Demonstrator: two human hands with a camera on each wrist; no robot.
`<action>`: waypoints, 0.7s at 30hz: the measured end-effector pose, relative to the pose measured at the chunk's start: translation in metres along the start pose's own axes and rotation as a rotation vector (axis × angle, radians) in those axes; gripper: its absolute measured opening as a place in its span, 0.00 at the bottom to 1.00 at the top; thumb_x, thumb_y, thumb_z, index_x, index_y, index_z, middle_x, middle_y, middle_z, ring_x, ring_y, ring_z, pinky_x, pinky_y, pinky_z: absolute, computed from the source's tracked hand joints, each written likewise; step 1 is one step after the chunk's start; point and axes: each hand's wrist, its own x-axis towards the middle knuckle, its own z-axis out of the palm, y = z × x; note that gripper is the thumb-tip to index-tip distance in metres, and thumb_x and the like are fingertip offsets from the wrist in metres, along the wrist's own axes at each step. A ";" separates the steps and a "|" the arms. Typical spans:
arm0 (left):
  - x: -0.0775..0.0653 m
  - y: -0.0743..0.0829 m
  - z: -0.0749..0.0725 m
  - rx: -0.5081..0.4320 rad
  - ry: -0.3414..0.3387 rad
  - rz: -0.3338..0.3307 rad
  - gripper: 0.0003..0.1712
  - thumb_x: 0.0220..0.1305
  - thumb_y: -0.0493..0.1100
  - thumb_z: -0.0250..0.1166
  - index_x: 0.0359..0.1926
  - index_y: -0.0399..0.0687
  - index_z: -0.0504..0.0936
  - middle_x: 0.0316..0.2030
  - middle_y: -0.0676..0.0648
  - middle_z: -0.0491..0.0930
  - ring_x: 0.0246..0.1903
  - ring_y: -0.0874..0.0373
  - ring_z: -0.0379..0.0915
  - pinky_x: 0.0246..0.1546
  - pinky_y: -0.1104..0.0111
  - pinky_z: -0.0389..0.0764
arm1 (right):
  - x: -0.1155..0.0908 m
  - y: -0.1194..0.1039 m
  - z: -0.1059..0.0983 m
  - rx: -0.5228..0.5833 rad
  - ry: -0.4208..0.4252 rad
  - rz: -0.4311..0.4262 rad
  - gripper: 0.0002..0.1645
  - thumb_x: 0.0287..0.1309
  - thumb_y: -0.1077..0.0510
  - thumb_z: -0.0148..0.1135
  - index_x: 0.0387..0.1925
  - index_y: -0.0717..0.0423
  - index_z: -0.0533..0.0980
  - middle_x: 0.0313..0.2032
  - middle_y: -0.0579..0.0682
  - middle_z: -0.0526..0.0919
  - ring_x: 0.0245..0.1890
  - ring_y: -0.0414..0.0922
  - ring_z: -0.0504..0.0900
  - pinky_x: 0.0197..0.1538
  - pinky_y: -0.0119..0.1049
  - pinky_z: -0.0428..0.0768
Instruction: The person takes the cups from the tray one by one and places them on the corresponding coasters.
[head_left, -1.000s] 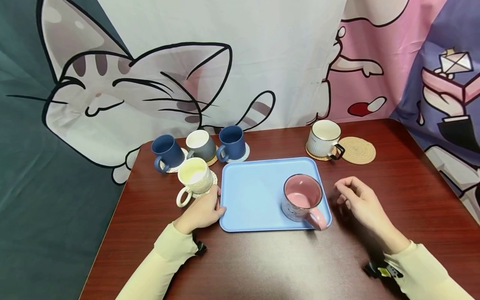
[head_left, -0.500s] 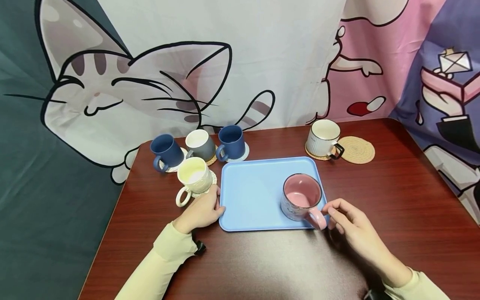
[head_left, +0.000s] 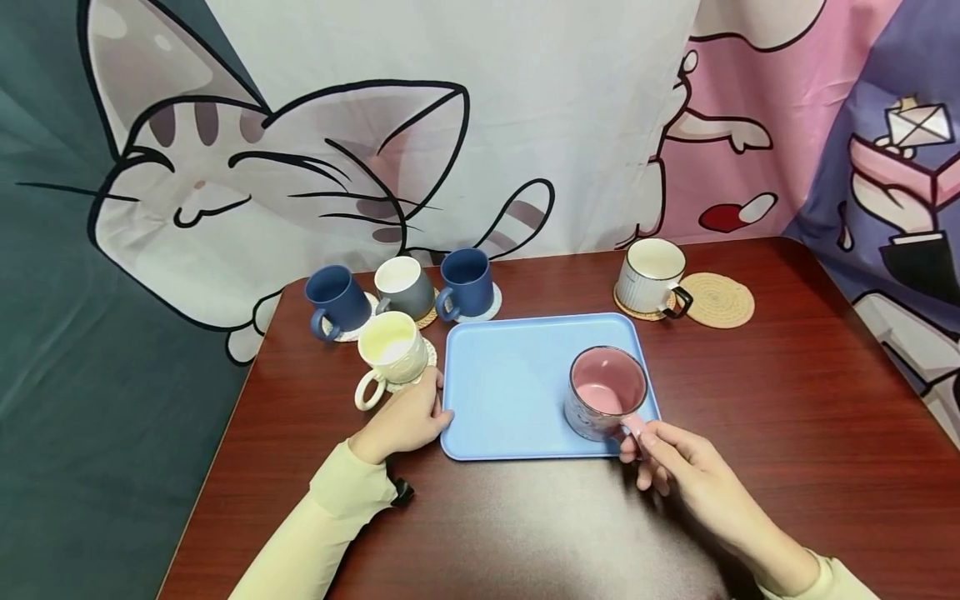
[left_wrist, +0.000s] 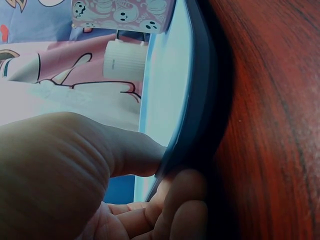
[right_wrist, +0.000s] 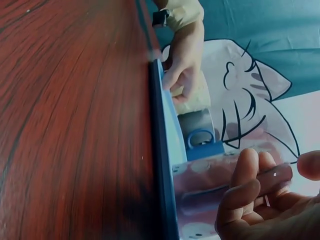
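On the light-blue tray (head_left: 502, 392), toward its right end, stands a pink mug (head_left: 588, 418) with a dark rim and printed figures. My right hand (head_left: 701, 479) holds its pink handle (head_left: 634, 424), fingers curled about it; the wrist view shows the fingers (right_wrist: 242, 187) at the handle with the thumb close by. At the tray's left edge, my left hand (head_left: 405, 423) pinches the rim, thumb inside and fingers outside, as the left wrist view shows. Just beyond that hand sits a cream mug (head_left: 396, 354) on a coaster.
Back left, two blue mugs (head_left: 337, 300) and a grey-and-white mug (head_left: 405, 292) stand on coasters. A white ribbed mug (head_left: 647, 279) with a black handle is at the back right, beside a bare woven coaster (head_left: 720, 300). A printed cloth (head_left: 585, 125) hangs behind the table.
My right hand has come in from the right of the tray to the pink mug's handle and taken hold of it. The left hand and the tray have stayed put.
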 end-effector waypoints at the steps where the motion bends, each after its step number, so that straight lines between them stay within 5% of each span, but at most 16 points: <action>1: 0.000 0.000 0.000 0.000 0.002 0.003 0.22 0.64 0.42 0.70 0.52 0.40 0.69 0.24 0.55 0.72 0.22 0.65 0.67 0.28 0.71 0.69 | 0.000 0.000 0.001 -0.003 -0.002 -0.002 0.19 0.82 0.60 0.41 0.44 0.67 0.77 0.35 0.48 0.84 0.25 0.47 0.80 0.24 0.43 0.74; 12: 0.000 0.000 -0.001 0.009 0.008 0.001 0.22 0.64 0.42 0.70 0.52 0.40 0.69 0.24 0.56 0.72 0.22 0.65 0.67 0.28 0.71 0.69 | 0.005 -0.006 0.014 0.017 0.051 0.120 0.30 0.84 0.51 0.38 0.36 0.71 0.74 0.25 0.46 0.80 0.22 0.47 0.80 0.23 0.44 0.74; 21: 0.000 -0.002 0.001 0.008 0.015 0.020 0.22 0.64 0.42 0.69 0.52 0.40 0.69 0.24 0.56 0.72 0.21 0.66 0.67 0.29 0.71 0.70 | 0.009 -0.008 0.018 0.033 0.064 0.131 0.33 0.84 0.48 0.37 0.28 0.69 0.69 0.23 0.53 0.76 0.24 0.51 0.80 0.25 0.44 0.73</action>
